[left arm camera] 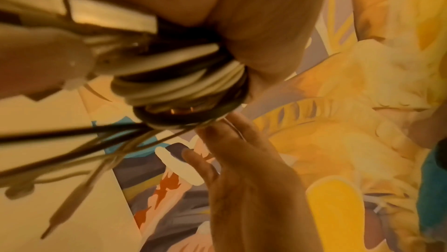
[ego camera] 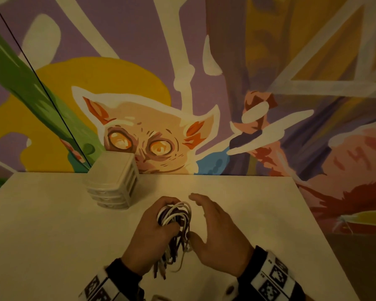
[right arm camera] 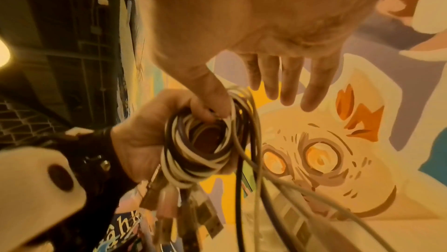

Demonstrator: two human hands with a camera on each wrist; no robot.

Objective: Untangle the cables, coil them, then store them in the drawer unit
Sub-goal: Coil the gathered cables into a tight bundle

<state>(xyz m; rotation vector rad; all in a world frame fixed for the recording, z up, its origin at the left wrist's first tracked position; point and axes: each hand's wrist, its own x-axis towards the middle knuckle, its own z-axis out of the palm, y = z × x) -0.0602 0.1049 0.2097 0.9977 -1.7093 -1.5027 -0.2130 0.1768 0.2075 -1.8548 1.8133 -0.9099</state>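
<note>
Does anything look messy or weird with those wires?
A bit. The left hand grips one mixed coil of white and dark cables, so they aren't separated, and plug ends dangle loose below. The small beige plastic drawer unit sits skewed on the white table.

The drawer unit (ego camera: 113,181) stands on the counter (ego camera: 52,235) at its far edge, against the wall (ego camera: 204,61). Nearer the person and to the unit's right, the left hand (ego camera: 152,233) holds the cables (ego camera: 175,216) above the counter. The right hand (ego camera: 217,233) is just beside the bundle on its right, thumb at the cables.
</note>
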